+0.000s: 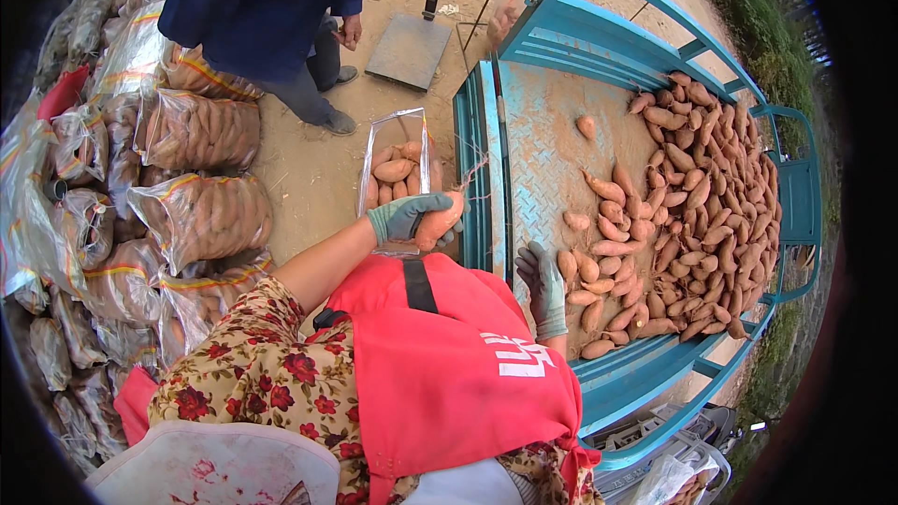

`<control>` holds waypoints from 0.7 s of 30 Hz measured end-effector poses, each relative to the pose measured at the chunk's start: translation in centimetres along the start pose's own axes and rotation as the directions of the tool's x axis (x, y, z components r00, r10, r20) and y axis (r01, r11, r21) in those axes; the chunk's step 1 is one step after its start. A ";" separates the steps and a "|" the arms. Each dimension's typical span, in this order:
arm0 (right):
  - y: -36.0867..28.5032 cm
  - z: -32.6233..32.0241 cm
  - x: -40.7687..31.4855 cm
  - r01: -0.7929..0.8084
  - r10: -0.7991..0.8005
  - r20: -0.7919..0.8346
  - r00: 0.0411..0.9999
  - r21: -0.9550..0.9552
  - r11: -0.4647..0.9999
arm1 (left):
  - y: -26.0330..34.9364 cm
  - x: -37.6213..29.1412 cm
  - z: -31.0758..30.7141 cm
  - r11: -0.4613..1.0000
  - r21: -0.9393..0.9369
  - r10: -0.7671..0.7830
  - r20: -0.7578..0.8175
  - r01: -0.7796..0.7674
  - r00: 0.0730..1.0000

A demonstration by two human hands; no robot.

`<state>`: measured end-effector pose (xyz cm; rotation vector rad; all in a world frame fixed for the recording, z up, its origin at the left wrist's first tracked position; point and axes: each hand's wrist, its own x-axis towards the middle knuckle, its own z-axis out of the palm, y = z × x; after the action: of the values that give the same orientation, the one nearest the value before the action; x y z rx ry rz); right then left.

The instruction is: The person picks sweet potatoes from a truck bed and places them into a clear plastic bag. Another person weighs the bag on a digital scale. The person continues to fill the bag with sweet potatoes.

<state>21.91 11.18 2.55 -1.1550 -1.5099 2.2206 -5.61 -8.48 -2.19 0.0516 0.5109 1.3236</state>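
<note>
My left hand (408, 216), in a grey-green work glove, grips a sweet potato (440, 223) with thin roots trailing from its far end. It is above the near end of an open clear plastic bag (368, 186), partly filled with sweet potatoes (394, 170), standing on the ground. Gloved alike, my right hand (544, 289) is at the near edge of the blue truck bed (537, 154), fingers extended and nothing in it. Close to its right lie loose sweet potatoes (588, 268), spreading from a large heap (715, 210) at the bed's far side.
Filled bags of sweet potatoes (203, 214) are stacked at left. A person in a dark blue jacket (259, 7) stands beyond them, near a platform scale (409, 50). Blue metal rails (624, 49) border the bed. Another bag (505, 10) stands behind it.
</note>
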 end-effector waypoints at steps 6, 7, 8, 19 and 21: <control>-4.9 7.5 2.1 0.006 -0.063 0.309 0.949 0.182 0.983 | 0.2 2.5 8.3 0.883 0.464 -0.155 0.152 0.067 0.976; -5.0 8.6 2.3 0.099 -0.156 0.307 0.939 0.191 0.977 | 0.0 2.6 9.0 0.840 0.540 -0.147 0.142 0.048 0.979; -5.5 9.2 2.5 0.147 -0.150 0.321 0.935 0.034 0.989 | -0.4 2.3 8.9 0.843 0.538 -0.104 0.131 0.018 0.986; -5.3 9.9 2.0 0.123 -0.203 0.155 0.967 0.416 0.901 | 0.6 1.8 7.3 0.733 0.679 -0.078 0.139 -0.038 0.987; -5.0 9.8 1.8 0.087 -0.188 0.124 0.974 0.567 0.819 | -0.2 2.3 7.7 0.644 0.763 0.008 0.057 -0.049 0.998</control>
<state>12.61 7.70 7.58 -0.6559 -0.8407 2.4605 -2.12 -4.48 3.89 0.8091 1.0122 1.0424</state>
